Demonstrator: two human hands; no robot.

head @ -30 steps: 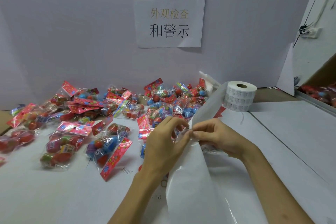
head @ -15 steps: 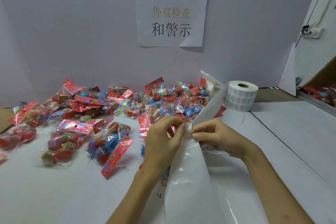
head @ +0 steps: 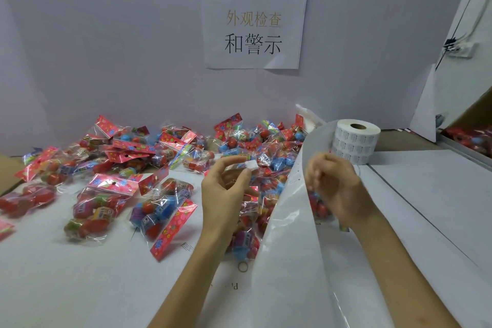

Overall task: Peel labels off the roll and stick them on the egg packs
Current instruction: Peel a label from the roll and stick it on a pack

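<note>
From here I see the left grip (head: 226,189) clamped on a small white label (head: 251,165), thumb and forefinger pinching it above the egg packs (head: 159,210). The right grip (head: 335,189) is motion-blurred, its fingers curled just beside the backing strip (head: 292,234); I cannot tell whether it holds anything. The roll (head: 355,144) stands near the far edge of the surface (head: 80,287), and the packs are heaped to its left along that edge.

A pale lavender-grey wall (head: 106,48) fills the back, evenly lit. Taped to it is a white paper sign (head: 253,29) with gold and black Chinese characters, a yellow strip at its top left corner. Below lies the white table (head: 439,194). On the right-hand wall hangs a white power strip (head: 462,49) with dark cables.
</note>
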